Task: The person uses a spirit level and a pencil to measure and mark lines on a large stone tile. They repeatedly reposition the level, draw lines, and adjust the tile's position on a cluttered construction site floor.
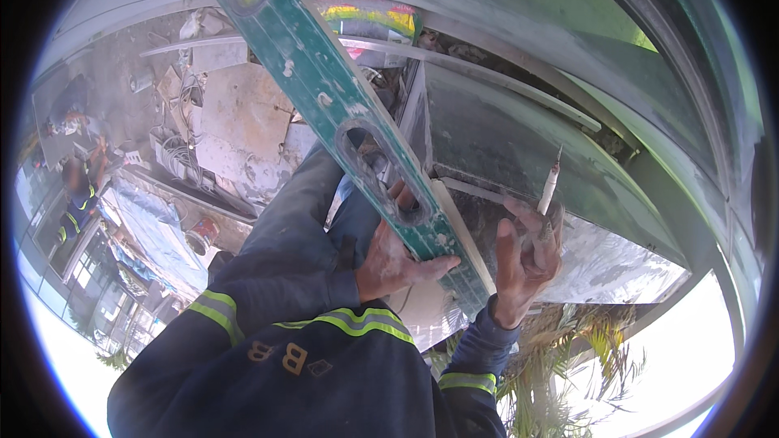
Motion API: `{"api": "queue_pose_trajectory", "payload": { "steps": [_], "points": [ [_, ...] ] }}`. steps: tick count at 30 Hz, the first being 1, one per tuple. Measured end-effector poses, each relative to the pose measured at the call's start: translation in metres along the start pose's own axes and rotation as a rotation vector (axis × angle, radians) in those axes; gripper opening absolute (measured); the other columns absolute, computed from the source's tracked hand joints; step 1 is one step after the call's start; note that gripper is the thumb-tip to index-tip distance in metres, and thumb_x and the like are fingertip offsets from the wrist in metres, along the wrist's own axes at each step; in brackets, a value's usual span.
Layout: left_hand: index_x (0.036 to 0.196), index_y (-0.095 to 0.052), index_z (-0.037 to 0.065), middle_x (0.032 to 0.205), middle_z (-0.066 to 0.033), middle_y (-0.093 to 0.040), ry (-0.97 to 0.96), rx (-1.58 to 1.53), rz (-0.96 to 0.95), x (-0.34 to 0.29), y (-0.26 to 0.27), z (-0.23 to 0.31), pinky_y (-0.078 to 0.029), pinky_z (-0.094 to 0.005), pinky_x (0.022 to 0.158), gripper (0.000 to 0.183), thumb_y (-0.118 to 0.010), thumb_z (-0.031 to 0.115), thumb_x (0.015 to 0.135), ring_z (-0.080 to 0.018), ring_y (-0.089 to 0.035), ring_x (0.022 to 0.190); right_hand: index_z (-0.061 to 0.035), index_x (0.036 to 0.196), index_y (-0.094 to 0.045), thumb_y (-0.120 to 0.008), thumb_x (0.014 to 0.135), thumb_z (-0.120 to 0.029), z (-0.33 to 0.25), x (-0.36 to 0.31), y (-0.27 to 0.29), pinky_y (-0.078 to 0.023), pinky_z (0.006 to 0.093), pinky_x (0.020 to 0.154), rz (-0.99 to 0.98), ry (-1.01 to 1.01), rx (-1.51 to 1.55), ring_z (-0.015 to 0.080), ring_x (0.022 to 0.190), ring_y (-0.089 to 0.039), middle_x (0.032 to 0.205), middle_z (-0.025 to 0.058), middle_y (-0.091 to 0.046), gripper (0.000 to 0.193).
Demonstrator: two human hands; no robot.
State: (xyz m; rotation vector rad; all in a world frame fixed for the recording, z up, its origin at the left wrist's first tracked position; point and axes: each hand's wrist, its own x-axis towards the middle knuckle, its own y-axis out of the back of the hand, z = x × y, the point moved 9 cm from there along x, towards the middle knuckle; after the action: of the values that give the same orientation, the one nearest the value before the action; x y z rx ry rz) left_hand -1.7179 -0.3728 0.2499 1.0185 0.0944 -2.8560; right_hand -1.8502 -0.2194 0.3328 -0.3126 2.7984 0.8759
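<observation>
A long green spirit level (304, 61), smeared with pale dust, slants from the upper left down to the middle. My left hand (398, 264) is closed round its lower part, with fingers showing through the oval hand slot and the thumb lying across the face. Right of the level's lower end, my right hand (527, 264) is raised and pinches a slim white pen-like tool (550, 188). Its thin, dark point is up, with a reddish band below it; the exact kind cannot be made out. The right hand looks apart from the level.
A dark, dusty panel (503, 118) with a pale frame lies ahead on the right. Rubble and flat boards (243, 105) cover the ground at left. A bucket (203, 235) stands by a blue-white sheet (154, 219). Another person (77, 203) is at far left. Palm leaves (560, 357) show lower right.
</observation>
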Motion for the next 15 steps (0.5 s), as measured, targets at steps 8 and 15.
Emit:
{"api": "queue_pose_trajectory", "payload": {
  "steps": [8, 15],
  "points": [
    [0.149, -0.044, 0.0, 0.153, -0.0247, -0.038, 0.029, -0.037, -0.029, 0.0, -0.002, -0.003, -0.028, -0.0516, 0.12, 0.103, -0.091, 0.042, 0.068, -0.0431, -0.032, 0.147, -0.0083, 0.113, -0.076, -0.074, 0.076, -0.004, -0.007, -0.028, 0.007, -0.04, 0.0429, 0.085, 0.101, 0.213, -0.187, 0.0283, 0.091, -0.051, 0.103, 0.0084, -0.065, 0.037],
    [0.148, -0.044, -0.001, 0.151, -0.0251, -0.041, 0.073, 0.037, -0.127, 0.0, -0.002, -0.02, -0.029, -0.0522, 0.119, 0.101, -0.09, 0.043, 0.069, -0.0437, -0.032, 0.147, -0.0148, 0.116, -0.075, -0.077, 0.074, -0.009, 0.006, -0.066, -0.007, -0.035, 0.0442, 0.091, 0.012, 0.15, -0.262, 0.0272, 0.093, -0.05, 0.102, 0.0066, -0.061, 0.042]
  ]
}}
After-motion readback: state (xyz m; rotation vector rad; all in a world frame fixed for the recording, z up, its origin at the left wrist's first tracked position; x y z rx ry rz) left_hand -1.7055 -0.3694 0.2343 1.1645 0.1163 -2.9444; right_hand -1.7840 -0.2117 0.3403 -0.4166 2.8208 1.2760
